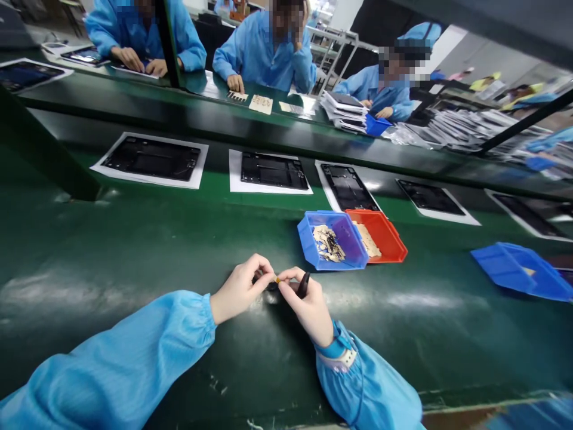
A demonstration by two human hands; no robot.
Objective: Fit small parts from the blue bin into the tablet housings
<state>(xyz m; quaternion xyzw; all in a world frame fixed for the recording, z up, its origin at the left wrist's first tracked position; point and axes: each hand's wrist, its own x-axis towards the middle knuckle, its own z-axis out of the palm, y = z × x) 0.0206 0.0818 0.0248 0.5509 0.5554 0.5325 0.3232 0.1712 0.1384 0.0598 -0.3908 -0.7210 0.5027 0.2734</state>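
Observation:
My left hand (242, 288) is closed in a pinch just above the green bench. At its fingertips is a small part with an amber strip (277, 280) and a dark piece (272, 286) beneath; its kind is too small to make out. Facing it, my right hand (311, 307) has its thumb and forefinger pinched at the strip's other end. A black pen-like tool (304, 285) is tucked in that same hand, its blunt end pointing up. Close ahead of the right hand stands a blue bin (308, 242) of small pale and black pieces.
Touching the blue bin is a red bin (396, 242) with pale sheets. Another blue bin (505, 272) lies to the right. Beyond, dark tablet-like panels (152, 158) rest on white sheets along the green bench (111, 251). Co-workers in blue sit across; a dark post (45, 146) rises at left.

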